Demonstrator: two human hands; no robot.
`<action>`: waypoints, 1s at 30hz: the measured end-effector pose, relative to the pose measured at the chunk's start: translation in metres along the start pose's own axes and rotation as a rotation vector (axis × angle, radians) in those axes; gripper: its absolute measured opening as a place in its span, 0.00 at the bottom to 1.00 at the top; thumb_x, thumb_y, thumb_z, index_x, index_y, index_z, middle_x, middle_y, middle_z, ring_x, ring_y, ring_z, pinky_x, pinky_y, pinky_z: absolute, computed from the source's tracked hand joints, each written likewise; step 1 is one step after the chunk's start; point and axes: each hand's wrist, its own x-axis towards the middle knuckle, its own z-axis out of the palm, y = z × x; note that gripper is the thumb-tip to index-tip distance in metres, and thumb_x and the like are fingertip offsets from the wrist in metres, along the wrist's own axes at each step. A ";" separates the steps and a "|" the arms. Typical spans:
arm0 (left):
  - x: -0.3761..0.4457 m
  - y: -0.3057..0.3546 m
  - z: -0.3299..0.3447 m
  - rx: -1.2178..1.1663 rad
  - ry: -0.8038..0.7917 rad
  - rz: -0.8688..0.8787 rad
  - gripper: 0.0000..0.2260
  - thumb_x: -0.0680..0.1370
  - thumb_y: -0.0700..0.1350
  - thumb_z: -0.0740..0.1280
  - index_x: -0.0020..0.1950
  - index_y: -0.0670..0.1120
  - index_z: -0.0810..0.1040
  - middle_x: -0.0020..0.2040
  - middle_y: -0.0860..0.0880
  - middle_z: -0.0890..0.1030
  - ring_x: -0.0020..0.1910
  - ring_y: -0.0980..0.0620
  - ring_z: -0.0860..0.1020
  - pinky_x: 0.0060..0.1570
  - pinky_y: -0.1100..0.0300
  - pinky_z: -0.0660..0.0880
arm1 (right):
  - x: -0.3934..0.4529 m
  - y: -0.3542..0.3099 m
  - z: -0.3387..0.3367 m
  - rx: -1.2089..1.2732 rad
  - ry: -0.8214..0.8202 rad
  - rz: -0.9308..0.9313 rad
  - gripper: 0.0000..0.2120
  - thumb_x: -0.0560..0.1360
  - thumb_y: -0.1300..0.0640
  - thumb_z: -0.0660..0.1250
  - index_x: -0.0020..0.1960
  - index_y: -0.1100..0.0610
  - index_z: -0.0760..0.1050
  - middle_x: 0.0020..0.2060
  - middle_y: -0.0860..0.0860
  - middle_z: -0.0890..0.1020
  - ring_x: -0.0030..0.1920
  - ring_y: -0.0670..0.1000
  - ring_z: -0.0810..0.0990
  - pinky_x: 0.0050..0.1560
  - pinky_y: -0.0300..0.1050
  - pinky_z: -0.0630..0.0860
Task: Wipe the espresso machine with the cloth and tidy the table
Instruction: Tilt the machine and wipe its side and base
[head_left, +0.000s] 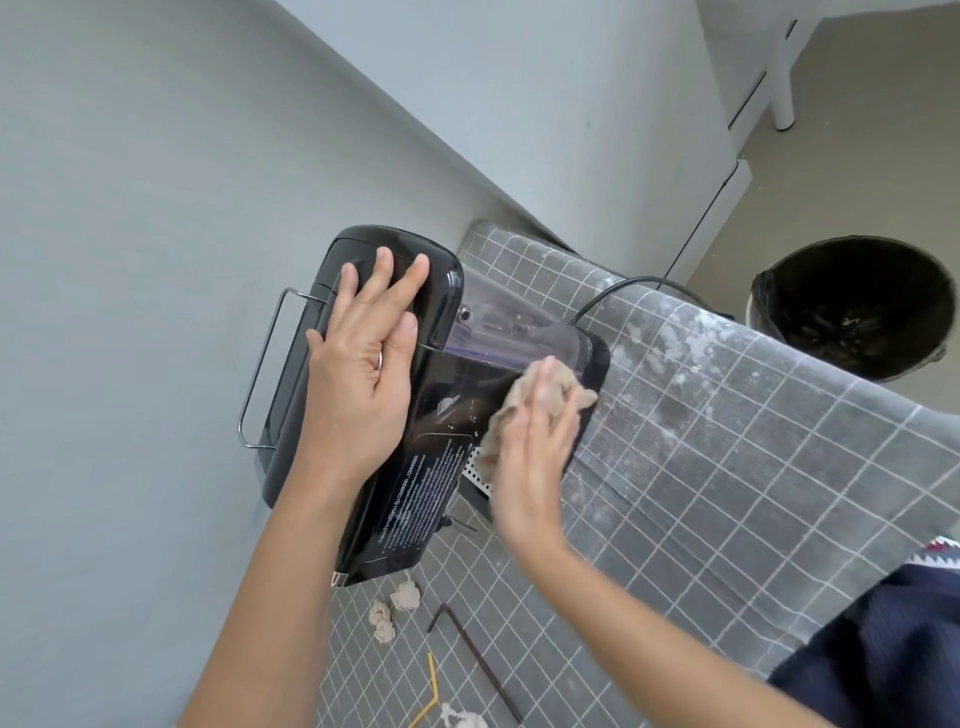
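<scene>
Resting flat on top of the black espresso machine (415, 431), the left hand (363, 364) has its fingers spread and straight; it grips nothing and only presses on the glossy housing. The machine stands on a table covered by a grey checked tablecloth (727, 441), close to a grey wall, and sits directly under both hands. The right hand (530, 447) is blurred; its fingers lie extended over a beige cloth (540, 395), pinning it against the machine's upper face beside the clear water tank (509, 332). How firmly it holds the cloth cannot be determined. A chrome wire rail (262, 364) projects from the machine's far side, well apart from either hand. Three crumpled paper wads (395, 608) lie on the tablecloth just below the machine, near a dark bent straw (478, 660) and a yellow straw (428, 691). A black-lined bin (852, 306) stands on the floor beyond the table edge.
</scene>
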 end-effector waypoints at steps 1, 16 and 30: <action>0.000 0.000 0.000 -0.009 -0.006 -0.005 0.17 0.81 0.53 0.55 0.69 0.69 0.65 0.74 0.62 0.62 0.78 0.58 0.51 0.73 0.34 0.51 | -0.016 -0.010 0.010 -0.009 -0.024 -0.080 0.25 0.76 0.30 0.37 0.72 0.24 0.38 0.76 0.40 0.29 0.78 0.56 0.32 0.72 0.70 0.43; -0.003 0.005 -0.008 -0.127 -0.089 -0.118 0.21 0.82 0.58 0.43 0.70 0.64 0.67 0.76 0.65 0.59 0.76 0.66 0.46 0.75 0.41 0.40 | -0.018 0.003 0.025 -0.311 -0.023 -0.751 0.24 0.84 0.45 0.47 0.78 0.48 0.51 0.78 0.62 0.42 0.78 0.68 0.39 0.75 0.70 0.41; -0.005 0.010 -0.009 -0.039 -0.148 -0.073 0.17 0.83 0.54 0.49 0.72 0.65 0.61 0.78 0.63 0.54 0.77 0.63 0.42 0.72 0.45 0.34 | 0.012 0.004 -0.078 0.091 -0.227 -0.282 0.11 0.85 0.55 0.53 0.50 0.51 0.73 0.37 0.56 0.81 0.34 0.56 0.81 0.38 0.52 0.78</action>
